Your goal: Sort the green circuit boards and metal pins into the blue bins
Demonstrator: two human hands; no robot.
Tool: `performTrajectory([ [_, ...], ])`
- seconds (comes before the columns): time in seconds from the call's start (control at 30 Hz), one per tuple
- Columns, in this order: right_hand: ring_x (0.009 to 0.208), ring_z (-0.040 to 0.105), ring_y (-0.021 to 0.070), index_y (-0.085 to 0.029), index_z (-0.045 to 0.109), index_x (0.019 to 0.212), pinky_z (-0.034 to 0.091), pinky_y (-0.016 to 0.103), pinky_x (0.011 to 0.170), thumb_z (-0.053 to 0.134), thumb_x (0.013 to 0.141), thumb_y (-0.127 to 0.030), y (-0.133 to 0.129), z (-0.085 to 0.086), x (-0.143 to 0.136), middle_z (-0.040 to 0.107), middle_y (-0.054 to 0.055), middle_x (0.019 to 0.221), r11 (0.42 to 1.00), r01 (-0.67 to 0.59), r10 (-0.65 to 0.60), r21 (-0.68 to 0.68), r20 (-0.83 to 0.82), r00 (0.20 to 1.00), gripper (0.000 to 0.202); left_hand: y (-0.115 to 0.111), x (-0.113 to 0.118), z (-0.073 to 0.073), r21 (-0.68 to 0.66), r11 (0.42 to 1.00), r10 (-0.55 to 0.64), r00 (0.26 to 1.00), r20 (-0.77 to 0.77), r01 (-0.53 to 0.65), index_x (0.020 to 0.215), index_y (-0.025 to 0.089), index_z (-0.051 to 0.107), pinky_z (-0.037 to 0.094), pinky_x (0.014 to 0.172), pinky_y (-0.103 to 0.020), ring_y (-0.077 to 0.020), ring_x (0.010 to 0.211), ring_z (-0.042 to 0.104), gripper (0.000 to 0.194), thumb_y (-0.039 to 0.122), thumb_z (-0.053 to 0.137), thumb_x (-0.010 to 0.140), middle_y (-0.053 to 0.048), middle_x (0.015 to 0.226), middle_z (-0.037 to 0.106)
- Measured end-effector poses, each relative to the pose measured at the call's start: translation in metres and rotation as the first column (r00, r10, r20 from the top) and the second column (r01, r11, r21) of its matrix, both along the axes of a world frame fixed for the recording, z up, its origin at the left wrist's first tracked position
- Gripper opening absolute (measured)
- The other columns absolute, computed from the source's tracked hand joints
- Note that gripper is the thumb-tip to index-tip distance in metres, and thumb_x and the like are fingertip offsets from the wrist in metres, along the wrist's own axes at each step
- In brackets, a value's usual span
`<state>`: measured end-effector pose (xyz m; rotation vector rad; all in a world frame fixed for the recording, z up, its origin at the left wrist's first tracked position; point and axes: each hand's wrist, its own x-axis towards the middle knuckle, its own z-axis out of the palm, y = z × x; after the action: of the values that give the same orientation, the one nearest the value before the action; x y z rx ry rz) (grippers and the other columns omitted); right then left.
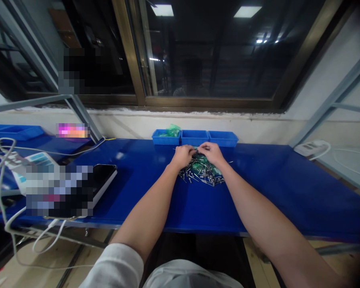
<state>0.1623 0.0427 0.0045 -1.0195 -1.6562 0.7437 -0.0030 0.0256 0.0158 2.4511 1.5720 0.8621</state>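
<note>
One pile of thin metal pins (208, 176), too tangled to count, lies on the blue table (132, 168). Two hands work at its far edge: the left hand (184, 156) at eleven o'clock, the right hand (212, 153) at one. Each grip is nearly closed, fingertips bunched; whether either pinches a pin, I cannot tell. Three blue bins (195, 138) stand beyond at twelve, the leftmost holding green plastic (173, 131).
</note>
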Motion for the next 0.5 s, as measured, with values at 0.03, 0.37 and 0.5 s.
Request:
performTrajectory([
  [0.03,0.068,0.062,0.0180,-0.017,0.064,0.070,0.048,0.031,0.068,0.065,0.066,-0.041,-0.0006,0.0007,0.0004,0.066,0.003,0.068,1.000,-0.015,0.015,-0.009,-0.019,1.000,0.024,0.0001,-0.0002,0.0002,-0.004,1.000,0.001,1.000,0.002,-0.001,0.094,0.021,0.068,0.042,0.084,-0.026,-0.0177,0.092,0.061,0.022,0.027,0.048,0.087,-0.005,0.097,0.068],
  [0.37,0.056,0.055,0.0145,-0.017,0.065,0.063,0.043,0.027,0.059,0.063,0.065,-0.040,-0.0028,0.0036,0.0050,0.064,0.001,0.059,0.997,-0.025,0.023,-0.067,-0.023,0.999,0.023,0.0000,0.0001,-0.0004,0.007,0.999,-0.033,0.998,0.044,0.033,0.090,0.020,0.068,0.044,0.081,-0.027,-0.0182,0.088,0.062,0.019,0.028,0.054,0.083,-0.005,0.093,0.069],
  [0.5,0.057,0.056,0.0155,-0.018,0.064,0.061,0.044,0.028,0.061,0.061,0.066,-0.038,0.0007,0.0035,0.0087,0.062,0.000,0.057,0.995,0.093,-0.094,-0.022,-0.019,0.995,0.021,0.0000,-0.0016,0.0000,-0.028,1.000,0.008,0.995,0.102,-0.005,0.107,0.021,0.063,0.045,0.084,-0.028,-0.0190,0.092,0.062,0.030,0.032,0.060,0.079,-0.004,0.095,0.070],
])
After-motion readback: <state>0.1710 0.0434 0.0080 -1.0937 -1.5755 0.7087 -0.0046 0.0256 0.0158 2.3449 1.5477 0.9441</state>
